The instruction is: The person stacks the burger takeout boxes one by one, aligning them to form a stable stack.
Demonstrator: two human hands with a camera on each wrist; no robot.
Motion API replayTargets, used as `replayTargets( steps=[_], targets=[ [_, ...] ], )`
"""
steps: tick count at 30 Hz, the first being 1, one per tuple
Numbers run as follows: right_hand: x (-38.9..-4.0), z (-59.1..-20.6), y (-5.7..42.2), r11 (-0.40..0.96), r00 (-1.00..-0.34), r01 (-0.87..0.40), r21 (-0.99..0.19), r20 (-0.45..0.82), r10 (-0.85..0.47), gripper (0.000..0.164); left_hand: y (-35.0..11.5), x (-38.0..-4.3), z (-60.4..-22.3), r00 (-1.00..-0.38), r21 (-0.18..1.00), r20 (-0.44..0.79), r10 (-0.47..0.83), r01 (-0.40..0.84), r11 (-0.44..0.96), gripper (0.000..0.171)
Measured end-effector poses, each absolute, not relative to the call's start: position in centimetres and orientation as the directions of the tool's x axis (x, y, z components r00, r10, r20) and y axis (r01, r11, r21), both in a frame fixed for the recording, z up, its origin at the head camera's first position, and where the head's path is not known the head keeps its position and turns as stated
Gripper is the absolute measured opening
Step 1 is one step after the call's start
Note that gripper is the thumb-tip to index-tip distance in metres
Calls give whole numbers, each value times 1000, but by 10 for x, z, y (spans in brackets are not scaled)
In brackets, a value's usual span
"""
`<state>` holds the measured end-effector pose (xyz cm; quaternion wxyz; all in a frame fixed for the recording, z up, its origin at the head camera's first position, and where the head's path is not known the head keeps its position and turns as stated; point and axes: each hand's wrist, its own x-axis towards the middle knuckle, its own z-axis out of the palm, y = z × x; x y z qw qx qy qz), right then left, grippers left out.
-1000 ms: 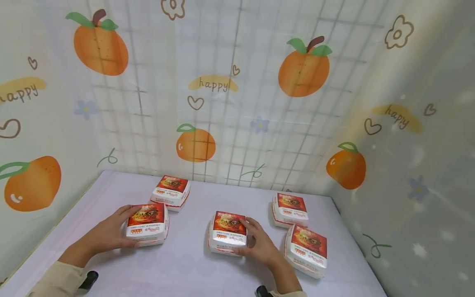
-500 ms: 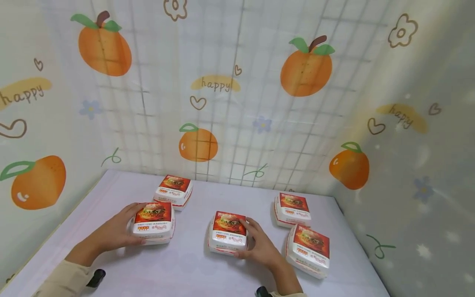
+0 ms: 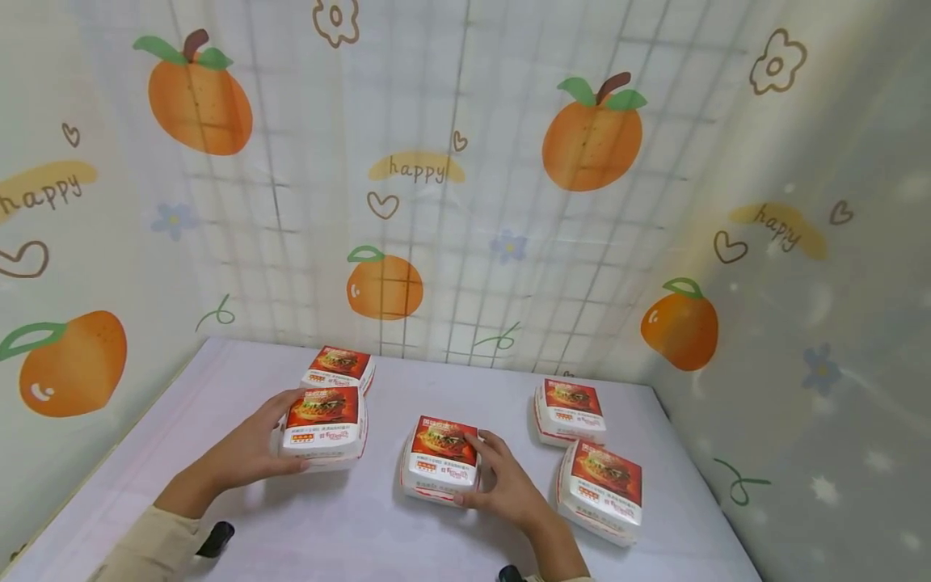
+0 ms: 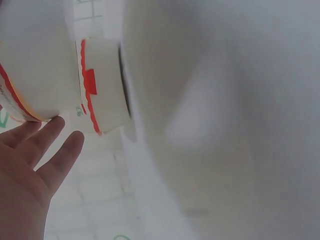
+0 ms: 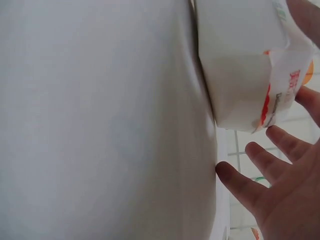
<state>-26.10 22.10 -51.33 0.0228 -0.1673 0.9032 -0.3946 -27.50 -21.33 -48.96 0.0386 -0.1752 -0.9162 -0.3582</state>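
Burger box [image 3: 323,436]: left hand [image 3: 254,444] grips, fingers [image 4: 62,159] splayed | middle box [image 3: 439,467]: right hand [image 3: 507,487] seemingly pinches

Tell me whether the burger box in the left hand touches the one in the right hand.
Apart. The head view shows a strip of tabletop between the left-hand box and the right-hand box.

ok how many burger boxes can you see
5: left box in the left hand, back left box partly hidden behind it, center box in the right hand, plus a back right box and front right box. No others show.
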Motion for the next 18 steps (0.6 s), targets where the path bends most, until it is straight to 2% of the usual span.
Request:
replayTargets(
  steps=[18],
  targets=[
    [-266, -519, 214, 639, -942, -297, -709, 107, -319, 99, -182, -278, -484, -948, 710, 168, 271, 308, 634, 121]
  ],
)
